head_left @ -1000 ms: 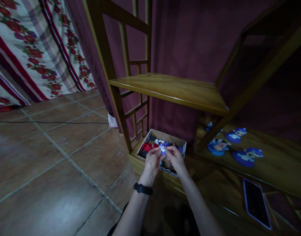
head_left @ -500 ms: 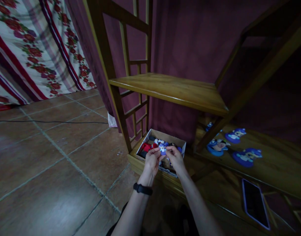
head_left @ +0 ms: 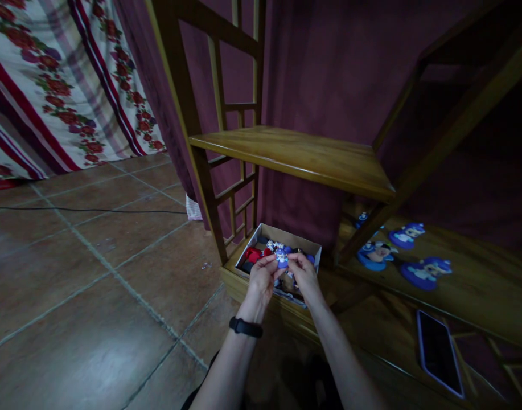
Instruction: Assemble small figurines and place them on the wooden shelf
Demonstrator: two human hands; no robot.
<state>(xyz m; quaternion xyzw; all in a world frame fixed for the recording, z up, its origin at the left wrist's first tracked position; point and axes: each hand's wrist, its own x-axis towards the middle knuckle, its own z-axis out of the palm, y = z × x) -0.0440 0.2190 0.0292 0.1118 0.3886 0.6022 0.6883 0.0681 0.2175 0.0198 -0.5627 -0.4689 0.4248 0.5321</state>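
A small figurine (head_left: 282, 257) in blue-purple and white is held upright between my two hands, just above an open cardboard box (head_left: 312, 246). My left hand (head_left: 263, 275) pinches it from the left, and a black band circles that wrist. From the other side, the fingers of my right hand (head_left: 302, 270) close on its right edge. Inside the box lie several more figurines and a red piece (head_left: 253, 254); my hands cover part of the contents.
The box rests on the low board of a wooden shelf unit, under a higher shelf (head_left: 295, 154). Several figurines on round blue bases, one a purple-haired figurine (head_left: 427, 272), stand on the right-hand shelf. A phone (head_left: 440, 353) lies at lower right. A black cable (head_left: 115, 211) crosses the tiled floor.
Both hands stay over the box with the figurine between them. The view has shifted very slightly; nothing else has visibly moved.
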